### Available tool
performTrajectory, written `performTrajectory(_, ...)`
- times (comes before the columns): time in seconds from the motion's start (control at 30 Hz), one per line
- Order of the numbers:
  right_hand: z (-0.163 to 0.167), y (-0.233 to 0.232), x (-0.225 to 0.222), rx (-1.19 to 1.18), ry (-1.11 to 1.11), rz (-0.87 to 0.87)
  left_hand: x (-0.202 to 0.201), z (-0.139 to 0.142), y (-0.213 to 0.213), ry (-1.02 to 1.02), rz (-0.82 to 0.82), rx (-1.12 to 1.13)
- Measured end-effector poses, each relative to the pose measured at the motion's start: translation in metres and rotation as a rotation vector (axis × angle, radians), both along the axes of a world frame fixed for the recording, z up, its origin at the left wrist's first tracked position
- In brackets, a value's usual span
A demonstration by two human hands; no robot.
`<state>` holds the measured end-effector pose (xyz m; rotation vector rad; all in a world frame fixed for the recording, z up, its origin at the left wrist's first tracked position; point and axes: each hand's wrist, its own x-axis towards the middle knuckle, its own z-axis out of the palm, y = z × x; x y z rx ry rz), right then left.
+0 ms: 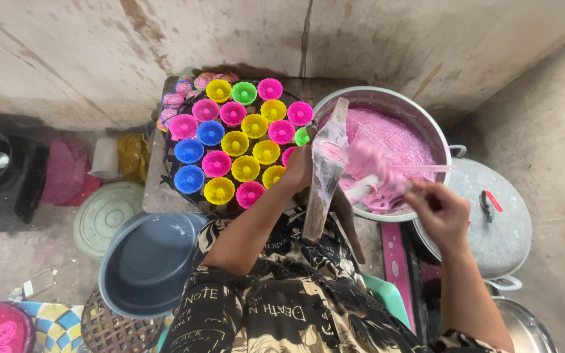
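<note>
Glossy fluted plastic cups (233, 142), pink, yellow and blue, crowd a round tray. The left hand (299, 168) clamps a clear floppy bag (327, 163); the right hand (441, 210) grips a pink spoon (387, 168) over foamy pink batter (393, 140) in a metal pot (426, 121).

Glossy plastic cups (234, 142), dull metal pot (441, 140)

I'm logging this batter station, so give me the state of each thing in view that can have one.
Metal pot: uncovered, full of pink batter.
Pot lid: off, lying flat beside the pot.
Coloured moulds: upright, empty, packed together.
Grey basin: empty.
Left hand: gripping a batter-smeared plastic bag.
Right hand: closed on a pink ladle.
</note>
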<state>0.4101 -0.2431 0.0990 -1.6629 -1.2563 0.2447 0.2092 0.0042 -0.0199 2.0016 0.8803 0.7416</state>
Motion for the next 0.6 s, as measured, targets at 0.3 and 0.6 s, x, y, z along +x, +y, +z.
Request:
performTrajectory(0.3,-0.026,-0.007,0.01,-0.052,0.081,0.15,-0.005,-0.019,0.014,-1.068,-0.006,-1.254)
performTrajectory(0.6,-0.054,-0.007,0.047,-0.19,-0.751,-0.191,-0.176,0.103,0.017,-1.029,-0.088,-0.372)
